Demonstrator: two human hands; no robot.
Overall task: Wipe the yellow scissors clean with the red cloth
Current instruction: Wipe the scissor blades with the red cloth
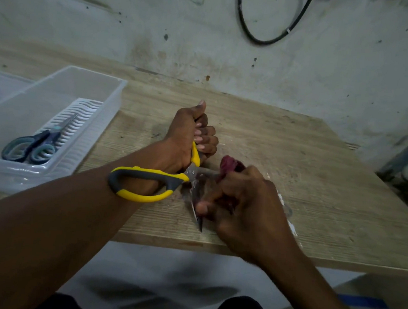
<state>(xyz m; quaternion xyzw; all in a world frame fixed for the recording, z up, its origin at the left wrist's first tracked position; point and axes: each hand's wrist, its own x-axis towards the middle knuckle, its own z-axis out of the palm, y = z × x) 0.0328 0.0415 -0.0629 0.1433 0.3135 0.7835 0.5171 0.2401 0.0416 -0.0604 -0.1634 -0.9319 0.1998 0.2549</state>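
The left hand [190,133] is fisted, its fingers [208,140] curled tight around one yellow handle of the yellow scissors [146,182], which stand wide open over the wooden surface [297,147]. The other yellow-and-grey handle loop lies across the left forearm, below those fingers. The right hand [247,207] holds the bunched red cloth [229,165], its fingers closed on it and pressing it against the blades; a tuft of cloth shows just above the knuckles, and one blade tip pokes out below the thumb. Well off to the left of both hands, a clear plastic bin [97,120] holds blue-grey scissors [32,148].
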